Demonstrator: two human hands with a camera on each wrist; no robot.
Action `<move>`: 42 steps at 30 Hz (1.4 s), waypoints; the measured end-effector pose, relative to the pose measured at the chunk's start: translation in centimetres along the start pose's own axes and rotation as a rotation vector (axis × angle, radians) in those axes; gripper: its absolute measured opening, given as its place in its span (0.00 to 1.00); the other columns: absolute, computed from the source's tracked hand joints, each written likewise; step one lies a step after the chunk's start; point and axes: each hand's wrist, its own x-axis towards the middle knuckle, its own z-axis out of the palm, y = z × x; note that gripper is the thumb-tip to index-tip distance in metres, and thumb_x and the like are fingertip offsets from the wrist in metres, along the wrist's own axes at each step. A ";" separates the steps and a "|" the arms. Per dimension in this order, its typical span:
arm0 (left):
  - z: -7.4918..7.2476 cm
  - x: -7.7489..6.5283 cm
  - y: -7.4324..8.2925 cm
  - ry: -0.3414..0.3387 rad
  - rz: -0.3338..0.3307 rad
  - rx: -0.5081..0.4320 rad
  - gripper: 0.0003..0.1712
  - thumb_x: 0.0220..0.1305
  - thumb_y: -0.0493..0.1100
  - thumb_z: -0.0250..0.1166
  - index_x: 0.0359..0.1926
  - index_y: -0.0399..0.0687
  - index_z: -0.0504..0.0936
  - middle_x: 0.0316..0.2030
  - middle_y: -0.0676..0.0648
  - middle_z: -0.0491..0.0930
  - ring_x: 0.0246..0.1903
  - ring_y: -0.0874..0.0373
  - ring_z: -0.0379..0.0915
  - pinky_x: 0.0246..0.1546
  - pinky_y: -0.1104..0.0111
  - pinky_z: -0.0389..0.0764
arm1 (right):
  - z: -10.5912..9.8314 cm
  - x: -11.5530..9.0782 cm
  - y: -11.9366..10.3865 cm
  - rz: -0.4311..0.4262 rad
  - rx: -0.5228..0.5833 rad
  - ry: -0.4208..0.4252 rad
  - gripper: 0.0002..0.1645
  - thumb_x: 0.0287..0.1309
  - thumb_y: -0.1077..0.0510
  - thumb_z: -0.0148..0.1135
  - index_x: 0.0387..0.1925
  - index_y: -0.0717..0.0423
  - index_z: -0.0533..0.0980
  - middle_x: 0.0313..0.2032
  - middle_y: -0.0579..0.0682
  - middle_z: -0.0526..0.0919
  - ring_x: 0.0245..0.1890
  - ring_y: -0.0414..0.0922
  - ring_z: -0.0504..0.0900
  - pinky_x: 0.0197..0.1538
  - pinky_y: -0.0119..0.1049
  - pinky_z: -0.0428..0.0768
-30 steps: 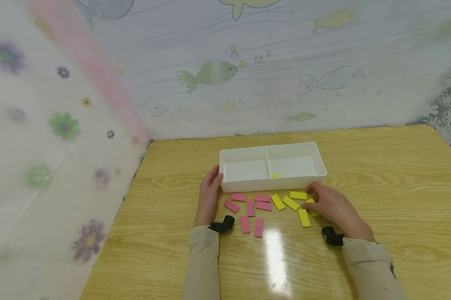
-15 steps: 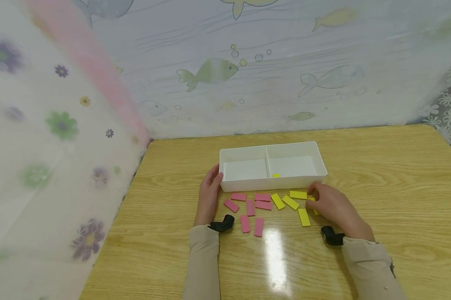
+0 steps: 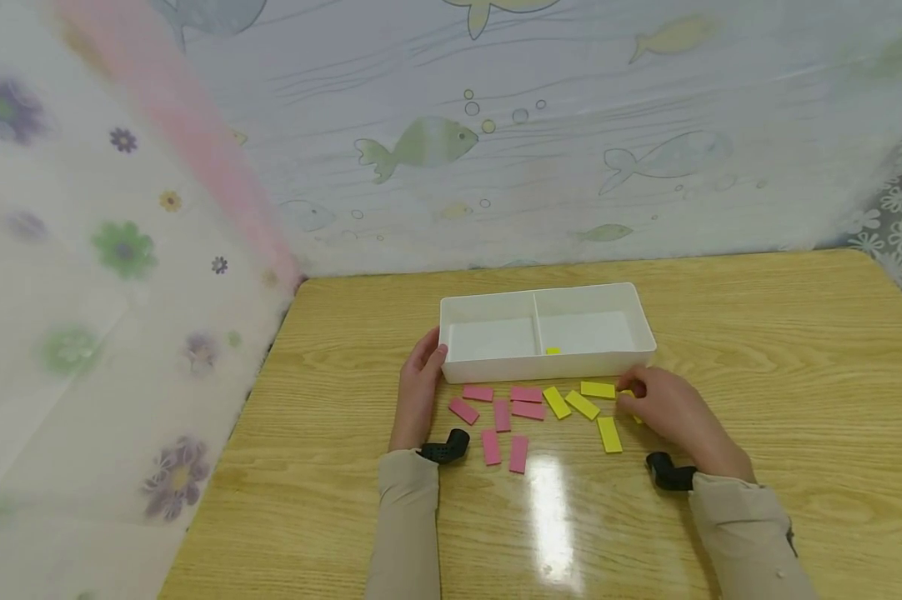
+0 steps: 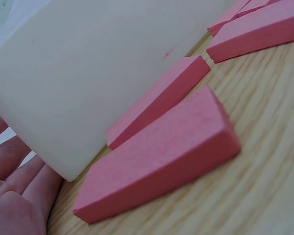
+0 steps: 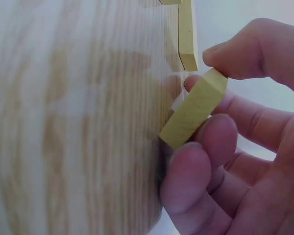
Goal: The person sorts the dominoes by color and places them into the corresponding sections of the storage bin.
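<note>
At the left end of a white two-compartment box (image 3: 526,369), my left hand (image 3: 418,385) rests against the outer wall, its fingers lying along that end. In the left wrist view, those fingers (image 4: 12,159) touch the box near its lower corner. My right hand (image 3: 672,410) is low over the table, in front of the box's right end. It pinches a yellow wooden block (image 5: 195,110) between thumb and fingers; the right wrist view shows the block tilted, with one end near the tabletop. In the head view the fingers mostly hide this block.
Several pink blocks (image 3: 502,415) lie loose in front of the box's left part. Several yellow blocks (image 3: 609,435) lie left of my right hand. A yellow block (image 3: 553,352) sits in the right compartment by the divider. A patterned wall sheet (image 3: 421,208) stands behind the wooden table (image 3: 331,500).
My right hand has drawn slightly to the right, with the yellow block now pinched and tipped in its fingers. The left hand and box have stayed in place.
</note>
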 end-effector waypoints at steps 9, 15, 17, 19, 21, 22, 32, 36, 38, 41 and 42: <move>0.0 0.2 -0.6 0.019 0.004 -0.017 0.23 0.63 0.53 0.54 0.59 0.62 0.67 0.57 0.58 0.66 0.57 0.66 0.60 0.57 0.66 0.61 | 0.0 0.0 0.0 0.010 -0.042 0.012 0.11 0.49 0.56 0.56 0.33 0.59 0.76 0.25 0.48 0.72 0.25 0.44 0.67 0.29 0.36 0.64; 0.0 0.2 -0.8 0.021 0.005 -0.025 0.23 0.63 0.53 0.54 0.59 0.61 0.68 0.57 0.58 0.66 0.57 0.65 0.60 0.57 0.65 0.61 | -0.1 -0.1 -0.3 0.018 -0.066 0.034 0.10 0.48 0.57 0.56 0.32 0.59 0.77 0.24 0.48 0.72 0.25 0.45 0.67 0.28 0.36 0.64; 0.0 0.2 -0.8 0.020 0.005 -0.027 0.23 0.63 0.53 0.54 0.59 0.61 0.67 0.57 0.58 0.66 0.57 0.65 0.59 0.57 0.65 0.61 | 0.0 -0.1 -0.3 0.017 -0.076 0.045 0.10 0.48 0.57 0.56 0.32 0.59 0.77 0.24 0.48 0.73 0.25 0.45 0.67 0.29 0.37 0.65; 0.0 0.2 -0.8 0.020 0.008 -0.024 0.23 0.63 0.53 0.53 0.59 0.61 0.67 0.57 0.58 0.66 0.57 0.65 0.59 0.57 0.65 0.61 | 0.0 -0.1 -0.3 0.013 -0.087 0.054 0.10 0.48 0.57 0.55 0.31 0.60 0.77 0.24 0.48 0.73 0.25 0.45 0.68 0.29 0.38 0.66; 0.0 0.2 -0.7 0.019 0.008 -0.018 0.23 0.63 0.53 0.53 0.59 0.61 0.67 0.57 0.59 0.66 0.57 0.66 0.59 0.57 0.65 0.61 | 0.1 -0.1 -0.2 0.009 -0.091 0.061 0.11 0.48 0.57 0.55 0.32 0.60 0.77 0.25 0.49 0.74 0.25 0.46 0.68 0.30 0.39 0.67; 0.0 0.1 -0.7 0.018 0.009 -0.013 0.23 0.63 0.53 0.53 0.59 0.62 0.67 0.57 0.59 0.66 0.57 0.66 0.60 0.57 0.65 0.61 | 0.2 -0.1 -0.2 0.009 -0.087 0.064 0.11 0.48 0.57 0.55 0.32 0.60 0.77 0.26 0.49 0.75 0.26 0.46 0.69 0.31 0.39 0.68; 0.1 0.2 -0.4 0.004 0.032 0.000 0.25 0.64 0.52 0.53 0.62 0.55 0.65 0.60 0.53 0.64 0.58 0.63 0.58 0.57 0.63 0.60 | 0.2 -0.1 -0.1 0.002 -0.067 0.076 0.10 0.52 0.60 0.53 0.33 0.61 0.77 0.30 0.55 0.76 0.28 0.48 0.70 0.31 0.43 0.69; 0.1 0.2 -0.4 0.005 0.037 -0.005 0.25 0.63 0.52 0.53 0.61 0.55 0.66 0.59 0.54 0.65 0.58 0.63 0.59 0.57 0.63 0.61 | 0.2 -0.2 -0.1 -0.002 -0.056 0.076 0.09 0.51 0.62 0.54 0.33 0.62 0.77 0.34 0.59 0.77 0.31 0.51 0.73 0.34 0.46 0.71; 0.1 0.2 -0.4 0.008 0.030 -0.003 0.24 0.63 0.53 0.53 0.60 0.58 0.67 0.58 0.56 0.65 0.58 0.64 0.59 0.57 0.64 0.61 | 0.2 -0.2 -0.1 -0.006 -0.050 0.075 0.09 0.51 0.63 0.54 0.33 0.62 0.77 0.34 0.59 0.77 0.31 0.51 0.73 0.35 0.47 0.70; 0.1 0.1 -0.5 0.017 0.022 -0.001 0.23 0.63 0.54 0.54 0.59 0.62 0.68 0.57 0.59 0.66 0.57 0.65 0.59 0.57 0.65 0.61 | 0.2 -0.1 0.1 -0.023 -0.036 0.070 0.10 0.51 0.64 0.53 0.35 0.62 0.77 0.36 0.59 0.78 0.33 0.51 0.73 0.37 0.48 0.70; 0.1 0.1 -0.5 0.018 0.022 0.000 0.22 0.63 0.53 0.54 0.59 0.62 0.68 0.57 0.59 0.66 0.57 0.66 0.59 0.57 0.66 0.61 | 0.2 -0.1 0.2 -0.029 -0.028 0.067 0.10 0.52 0.64 0.53 0.36 0.62 0.77 0.36 0.59 0.78 0.34 0.51 0.73 0.37 0.48 0.71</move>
